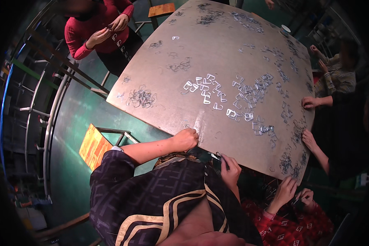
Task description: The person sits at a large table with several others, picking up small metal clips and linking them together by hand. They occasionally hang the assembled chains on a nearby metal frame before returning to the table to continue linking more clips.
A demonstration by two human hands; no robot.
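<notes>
My left hand (185, 139) is closed at the near edge of the grey table (164, 117), fingers curled down. What it holds, if anything, is hidden. Just past its knuckles lie a few thin wire pieces (186, 124). Below the edge, close to my body, my right hand (231, 170) pinches a small shiny metal clip (214, 155), its exact shape unclear. Loose silvery hook-shaped clips (205, 88) are scattered over the middle of the table, with a denser heap (250, 94) to their right. A pile of thin dark wire pieces (141, 97) sits at the left.
A co-worker in red (96, 30) stands far left, handling a chain of clips. Other people's hands (309, 141) work along the right edge, and a patterned red sleeve (289, 223) is close beside me. A wooden stool (95, 146) stands left; a small cup (285, 29) sits far right.
</notes>
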